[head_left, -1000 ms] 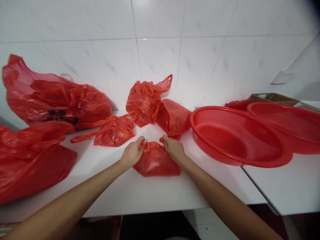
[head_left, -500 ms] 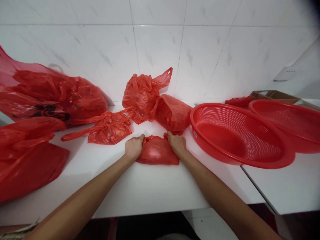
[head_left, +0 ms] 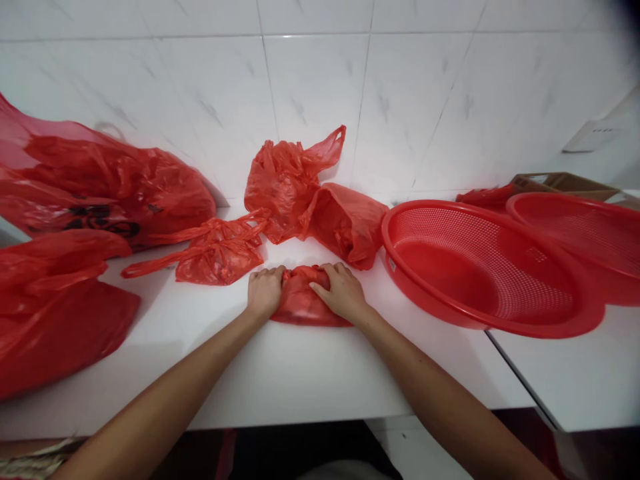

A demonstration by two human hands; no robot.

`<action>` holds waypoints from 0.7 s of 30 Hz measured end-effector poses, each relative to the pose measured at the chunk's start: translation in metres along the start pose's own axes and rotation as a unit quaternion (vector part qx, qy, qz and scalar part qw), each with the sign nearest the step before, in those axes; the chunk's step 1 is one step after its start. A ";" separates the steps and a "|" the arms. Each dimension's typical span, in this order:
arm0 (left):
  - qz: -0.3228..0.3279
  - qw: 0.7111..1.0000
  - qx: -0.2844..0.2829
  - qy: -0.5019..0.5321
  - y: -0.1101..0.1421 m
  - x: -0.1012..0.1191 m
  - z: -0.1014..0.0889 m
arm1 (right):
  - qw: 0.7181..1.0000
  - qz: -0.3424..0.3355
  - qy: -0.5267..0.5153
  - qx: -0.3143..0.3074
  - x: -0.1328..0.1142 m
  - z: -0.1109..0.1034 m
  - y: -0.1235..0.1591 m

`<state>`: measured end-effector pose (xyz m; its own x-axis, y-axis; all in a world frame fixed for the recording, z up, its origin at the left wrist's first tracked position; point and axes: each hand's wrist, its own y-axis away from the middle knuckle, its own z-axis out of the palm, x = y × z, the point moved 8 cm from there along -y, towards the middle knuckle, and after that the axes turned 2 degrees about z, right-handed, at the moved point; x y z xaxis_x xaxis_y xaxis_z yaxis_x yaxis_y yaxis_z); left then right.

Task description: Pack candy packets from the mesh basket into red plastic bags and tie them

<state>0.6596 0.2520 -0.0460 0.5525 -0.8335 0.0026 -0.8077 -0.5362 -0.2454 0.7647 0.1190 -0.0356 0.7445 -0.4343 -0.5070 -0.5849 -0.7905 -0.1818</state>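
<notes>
The person's left hand (head_left: 267, 291) is curled against the left side of the small red bag (head_left: 301, 301), which lies on the white table (head_left: 300, 383); whether the fingers pinch it is unclear. The right hand (head_left: 341, 290) rests on the bag's right side, thumb spread from its bent fingers. Farther right sits 1 red basket (head_left: 430, 303), just beside the open bag (head_left: 367, 223).

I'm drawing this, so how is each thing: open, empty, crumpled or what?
Bag between hands: bunched
Left hand: curled on that bag
Right hand: on it, thumb out
Bag by wall: crumpled, handle up
Bag beside basket: mouth open
Long-handled bag: handles spread
Printed bag: bulging
Near left bag: crumpled
Front basket: upright, looks empty
Back basket: upright
Box: open
</notes>
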 end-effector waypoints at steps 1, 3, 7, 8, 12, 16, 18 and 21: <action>-0.002 1.000 0.003 0.000 0.000 -0.001 0.000 | 1.000 0.001 0.003 -0.011 0.002 0.003 -0.001; -0.004 1.000 0.010 -0.002 0.000 -0.002 0.001 | 1.000 0.005 0.002 -0.024 0.006 0.005 -0.002; -0.001 1.000 0.020 -0.006 0.000 -0.001 0.003 | 1.000 0.005 0.007 -0.027 0.009 0.005 -0.003; 0.000 1.000 0.021 -0.006 0.000 -0.001 0.003 | 1.000 0.004 0.009 -0.027 0.010 0.005 -0.003; 0.001 1.000 0.022 -0.005 0.000 -0.001 0.002 | 1.000 -0.001 0.013 -0.022 0.010 0.007 -0.002; -0.001 1.000 0.021 -0.006 0.000 -0.001 0.002 | 1.000 -0.006 0.013 -0.014 0.010 0.009 -0.001; -0.002 1.000 0.019 -0.006 0.000 -0.001 0.002 | 1.000 -0.007 0.012 -0.011 0.010 0.009 -0.002; -0.004 1.000 0.017 -0.006 -0.001 -0.001 0.003 | 1.000 -0.005 0.009 -0.004 0.012 0.010 -0.002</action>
<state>0.6602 0.2537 -0.0488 0.5617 -0.8273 -0.0076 -0.7959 -0.5378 -0.2779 0.7716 0.1192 -0.0497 0.7558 -0.4341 -0.4903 -0.5749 -0.7983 -0.1794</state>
